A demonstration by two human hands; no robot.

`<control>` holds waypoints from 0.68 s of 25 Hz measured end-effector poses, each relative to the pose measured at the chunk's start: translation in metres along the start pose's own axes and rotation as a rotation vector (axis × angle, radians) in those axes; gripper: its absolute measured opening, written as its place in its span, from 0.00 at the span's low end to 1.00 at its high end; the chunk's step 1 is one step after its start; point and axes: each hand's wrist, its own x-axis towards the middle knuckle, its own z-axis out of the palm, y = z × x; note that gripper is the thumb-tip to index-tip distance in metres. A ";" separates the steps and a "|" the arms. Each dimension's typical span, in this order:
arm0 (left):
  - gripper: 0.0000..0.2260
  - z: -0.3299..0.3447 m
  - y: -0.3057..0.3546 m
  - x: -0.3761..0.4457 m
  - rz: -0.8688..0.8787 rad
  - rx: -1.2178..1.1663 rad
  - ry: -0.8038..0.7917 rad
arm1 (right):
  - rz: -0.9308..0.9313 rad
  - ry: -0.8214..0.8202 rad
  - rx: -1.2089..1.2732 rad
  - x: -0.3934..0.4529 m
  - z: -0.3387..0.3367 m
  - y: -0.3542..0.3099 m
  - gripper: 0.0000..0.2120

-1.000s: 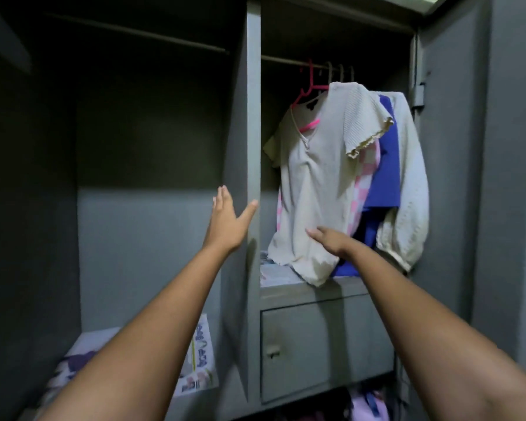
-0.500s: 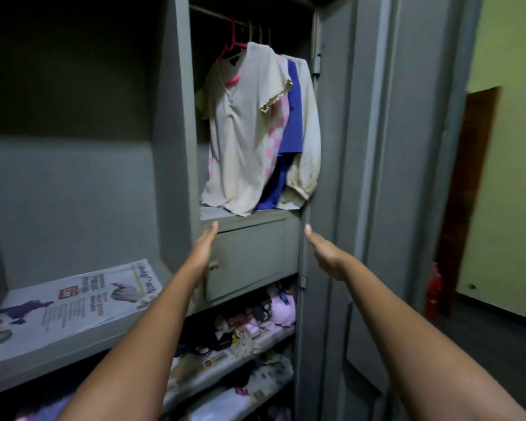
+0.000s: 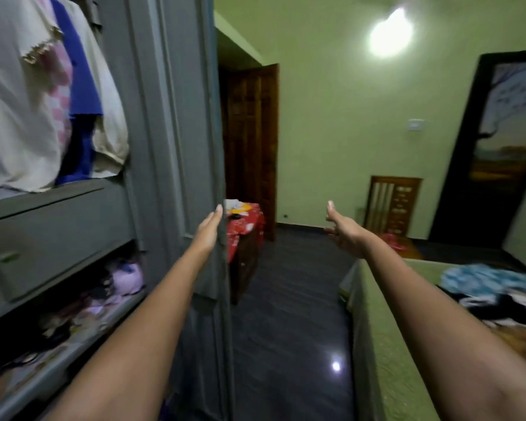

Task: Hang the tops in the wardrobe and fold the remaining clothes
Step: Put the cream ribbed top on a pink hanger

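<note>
Several tops hang in the grey wardrobe at the upper left: a cream top in front, a blue one and a white one behind it. My left hand stretches out with straight fingers along the edge of the open wardrobe door. Over the floor, my right hand is held out with relaxed fingers and holds nothing. A pile of loose clothes, light blue, black and white, lies on the bed at the right.
A grey drawer sits under the hanging tops, with cluttered shelves below. A small table with a red cloth stands past the door. The green bed fills the lower right. Dark floor runs between wardrobe and bed.
My view has swung right, from the wardrobe interior toward the room and the bed. Both hands have moved right with it, away from the hanging tops; the left now lies along the door edge.
</note>
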 end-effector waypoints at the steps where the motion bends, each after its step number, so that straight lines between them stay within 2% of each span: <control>1: 0.24 0.030 0.007 -0.003 0.011 -0.011 -0.052 | 0.020 0.052 0.007 -0.013 -0.030 0.007 0.36; 4: 0.28 0.103 0.017 -0.003 0.051 -0.042 -0.180 | 0.055 0.188 0.039 -0.040 -0.097 0.024 0.39; 8: 0.33 0.168 0.026 0.002 0.073 -0.032 -0.307 | 0.067 0.277 0.085 -0.050 -0.155 0.041 0.40; 14: 0.33 0.214 0.045 0.079 0.154 -0.044 -0.286 | 0.008 0.340 0.096 0.016 -0.196 0.034 0.41; 17: 0.33 0.233 0.023 0.133 0.140 -0.047 -0.284 | 0.044 0.283 0.058 0.081 -0.195 0.049 0.43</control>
